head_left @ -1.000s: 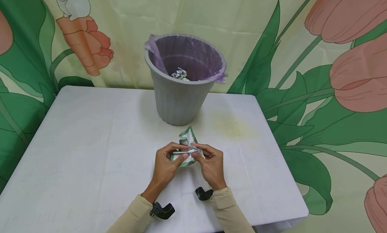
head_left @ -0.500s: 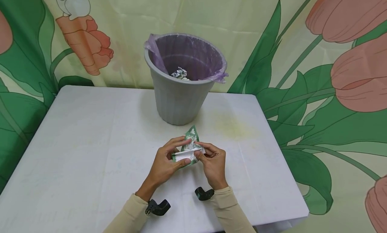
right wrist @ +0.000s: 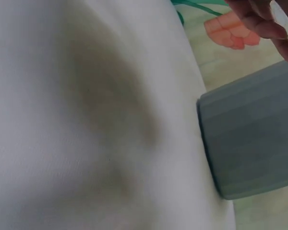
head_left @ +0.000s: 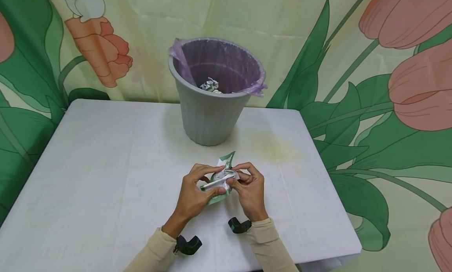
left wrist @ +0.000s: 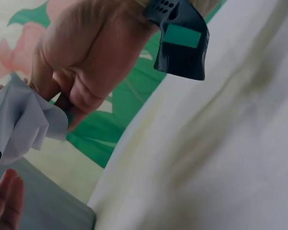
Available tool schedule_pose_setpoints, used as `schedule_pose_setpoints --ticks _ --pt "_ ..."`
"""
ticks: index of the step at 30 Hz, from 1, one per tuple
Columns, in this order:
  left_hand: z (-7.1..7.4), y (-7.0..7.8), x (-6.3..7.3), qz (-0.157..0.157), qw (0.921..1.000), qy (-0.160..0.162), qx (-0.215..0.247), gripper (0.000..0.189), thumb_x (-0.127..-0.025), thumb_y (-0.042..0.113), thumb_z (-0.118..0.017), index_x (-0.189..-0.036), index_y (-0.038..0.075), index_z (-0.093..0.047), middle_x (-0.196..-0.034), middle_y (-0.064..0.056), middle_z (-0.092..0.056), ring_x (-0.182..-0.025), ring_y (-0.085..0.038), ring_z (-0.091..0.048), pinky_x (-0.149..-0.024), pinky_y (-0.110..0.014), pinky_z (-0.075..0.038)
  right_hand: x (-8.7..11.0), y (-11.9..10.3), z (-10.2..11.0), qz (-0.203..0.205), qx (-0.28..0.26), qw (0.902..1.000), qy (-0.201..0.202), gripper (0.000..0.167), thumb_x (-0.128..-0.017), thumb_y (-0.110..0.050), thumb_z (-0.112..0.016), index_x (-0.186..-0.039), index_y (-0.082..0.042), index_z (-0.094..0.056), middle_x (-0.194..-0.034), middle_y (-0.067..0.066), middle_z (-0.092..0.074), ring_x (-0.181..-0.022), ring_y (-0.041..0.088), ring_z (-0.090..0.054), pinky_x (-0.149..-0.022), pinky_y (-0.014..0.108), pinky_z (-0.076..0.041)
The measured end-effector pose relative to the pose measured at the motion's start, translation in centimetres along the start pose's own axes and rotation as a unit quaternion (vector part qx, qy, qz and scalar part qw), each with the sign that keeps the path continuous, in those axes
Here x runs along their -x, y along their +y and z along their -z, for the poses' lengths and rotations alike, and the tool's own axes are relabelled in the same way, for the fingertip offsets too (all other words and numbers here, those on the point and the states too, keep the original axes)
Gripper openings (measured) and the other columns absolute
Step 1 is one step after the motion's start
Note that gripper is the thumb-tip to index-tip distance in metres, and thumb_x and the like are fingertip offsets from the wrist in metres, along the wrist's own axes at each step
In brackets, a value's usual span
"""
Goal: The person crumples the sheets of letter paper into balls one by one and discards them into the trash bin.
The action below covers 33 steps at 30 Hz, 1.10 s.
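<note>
A creased piece of green-and-white paper [head_left: 219, 180] is held between both hands above the table, in front of the bin, in the head view. My left hand [head_left: 192, 194] grips its left side, thumb below and fingers above. At its right side my right hand [head_left: 251, 193] pinches a bunched fold between thumb and fingers. In the left wrist view the paper's pale underside [left wrist: 24, 117] hangs in loose folds beside the right hand [left wrist: 86, 57]. Only some fingers [right wrist: 269, 26] appear at the top right of the right wrist view, with no paper visible there.
A grey bin [head_left: 213, 119] with a purple liner [head_left: 229, 64] stands upright at the table's back. Crumpled paper [head_left: 210, 86] lies inside it. The white-covered table [head_left: 106, 166] backs onto a flower-printed cloth [head_left: 152, 40].
My fingers have shifted on the paper and gathered its right side. The paper has turned, its upper point now leaning right and its green edge showing lower. The bin stays put.
</note>
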<state>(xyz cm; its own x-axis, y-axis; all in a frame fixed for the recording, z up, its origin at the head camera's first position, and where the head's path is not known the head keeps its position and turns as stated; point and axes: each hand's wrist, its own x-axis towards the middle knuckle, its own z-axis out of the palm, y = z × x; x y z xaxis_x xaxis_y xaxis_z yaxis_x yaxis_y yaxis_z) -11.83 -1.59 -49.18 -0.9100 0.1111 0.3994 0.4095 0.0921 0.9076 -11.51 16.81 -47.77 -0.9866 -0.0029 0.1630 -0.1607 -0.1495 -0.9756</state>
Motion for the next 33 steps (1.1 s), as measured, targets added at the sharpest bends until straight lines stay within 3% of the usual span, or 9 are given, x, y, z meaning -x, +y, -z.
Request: schedule_pose_setpoints --ticks 6,11,14,18,21,24,28,33 --pt "-0.4 0.1 0.0 -0.010 0.9989 0.039 0.023 0.038 -0.077 0.012 -0.097 -0.110 0.018 -0.081 -0.104 0.000 -0.078 -0.095 -0.014 -0.065 -0.074 -0.027 -0.055 0.3 -0.2 -0.3 0.009 0.021 0.9997 -0.002 0.046 -0.087 0.002 -0.082 -0.124 0.003 -0.056 -0.108 0.014 -0.082 -0.096 0.024 -0.081 -0.078 0.027 -0.064" --pt "-0.7 0.4 0.2 0.001 0.9964 0.069 0.049 0.029 -0.074 0.004 -0.096 -0.098 0.012 -0.081 -0.094 -0.007 -0.076 -0.077 -0.014 -0.060 -0.065 -0.026 -0.053 0.3 -0.3 -0.4 0.059 0.065 0.9957 -0.028 0.052 -0.088 0.005 -0.081 -0.135 0.000 -0.058 -0.104 0.016 -0.081 -0.098 0.019 -0.079 -0.084 0.027 -0.063" --pt "-0.6 0.7 0.2 0.012 0.9948 0.077 0.066 0.028 -0.073 0.000 -0.096 -0.094 0.009 -0.080 -0.091 -0.010 -0.074 -0.075 -0.014 -0.063 -0.065 -0.025 -0.056 0.2 -0.2 -0.4 0.103 0.093 0.9890 -0.050 0.050 -0.089 0.008 -0.079 -0.136 0.000 -0.063 -0.117 0.020 -0.075 -0.103 0.018 -0.076 -0.090 0.027 -0.061" --pt "-0.5 1.0 0.2 0.029 0.9940 0.077 0.072 0.025 -0.074 0.000 -0.095 -0.091 0.009 -0.079 -0.087 -0.010 -0.073 -0.078 -0.014 -0.069 -0.070 -0.025 -0.059 0.1 -0.1 -0.3 0.145 0.114 0.9804 -0.069 0.054 -0.087 0.013 -0.077 -0.139 0.001 -0.066 -0.145 0.021 -0.059 -0.103 0.016 -0.074 -0.096 0.026 -0.059" --pt "-0.5 1.1 0.3 0.040 0.9933 0.079 0.074 0.023 -0.074 0.001 -0.095 -0.089 0.010 -0.079 -0.085 -0.009 -0.074 -0.077 -0.013 -0.068 -0.069 -0.025 -0.059 0.1 -0.1 -0.1 0.153 0.124 0.9768 -0.084 0.056 -0.089 0.013 -0.076 -0.142 0.001 -0.065 -0.151 0.022 -0.058 -0.111 0.016 -0.072 -0.102 0.026 -0.057" --pt "-0.4 1.2 0.3 0.046 0.9923 0.082 0.080 0.023 -0.074 0.000 -0.096 -0.087 0.010 -0.080 -0.083 -0.009 -0.072 -0.076 -0.012 -0.067 -0.068 -0.024 -0.059 0.1 -0.2 0.0 0.148 0.131 0.9741 -0.109 0.054 -0.092 0.011 -0.074 -0.144 0.001 -0.064 -0.148 0.023 -0.063 -0.132 0.019 -0.066 -0.112 0.028 -0.053" --pt "-0.3 1.4 0.4 0.047 0.9926 0.085 0.073 0.023 -0.073 0.001 -0.097 -0.088 0.012 -0.083 -0.087 -0.012 -0.067 -0.083 -0.011 -0.064 -0.069 -0.024 -0.060 -0.1 -0.2 0.3 0.126 0.104 0.9745 -0.153 0.051 -0.096 0.007 -0.071 -0.146 0.000 -0.063 -0.148 0.022 -0.064 -0.143 0.025 -0.060 -0.118 0.032 -0.048" --pt "-0.1 1.8 0.3 0.045 0.9930 0.091 0.059 0.025 -0.072 0.005 -0.099 -0.091 0.014 -0.085 -0.115 -0.008 -0.059 -0.096 -0.020 -0.065 -0.074 -0.027 -0.063 -0.6 -0.2 0.6 0.118 0.069 0.9723 -0.189 0.049 -0.098 -0.001 -0.072 -0.146 0.000 -0.062 -0.145 0.022 -0.066 -0.141 0.031 -0.061 -0.118 0.036 -0.048"
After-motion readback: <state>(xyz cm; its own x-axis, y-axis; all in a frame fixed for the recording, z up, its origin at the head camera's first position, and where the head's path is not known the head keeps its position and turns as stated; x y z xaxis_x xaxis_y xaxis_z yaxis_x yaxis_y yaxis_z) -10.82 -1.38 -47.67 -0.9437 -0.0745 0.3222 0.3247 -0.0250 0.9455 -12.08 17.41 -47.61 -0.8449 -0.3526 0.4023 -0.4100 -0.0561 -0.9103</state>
